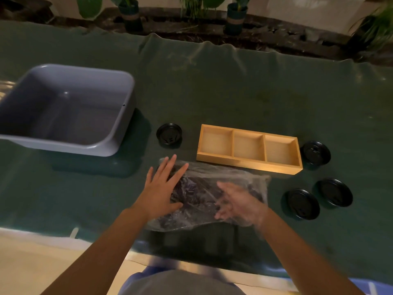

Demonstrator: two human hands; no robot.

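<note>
currently the person's left hand [161, 192] lies flat on the left part of a clear plastic bag [197, 194], fingers straight and spread, pressing on the film and not curled round it. the right hand [236, 203] is at the bag's right part with film lying over it. it is blurred, its fingers look loosely spread, and whether they pinch the plastic cannot be told. the bag holds dark, crumpled matter and lies on a green cloth [234, 92], just in front of a wooden tray [248, 163] with three compartments. a grey tub [125, 88] stands well to the left. one black lid [169, 135] sits between tub and tray, a second lid [316, 153] just beside the tray's right end, and two more lids [303, 204] lie to the right of the bag. potted plants [236, 15] stand beyond the cloth's far edge.
</note>
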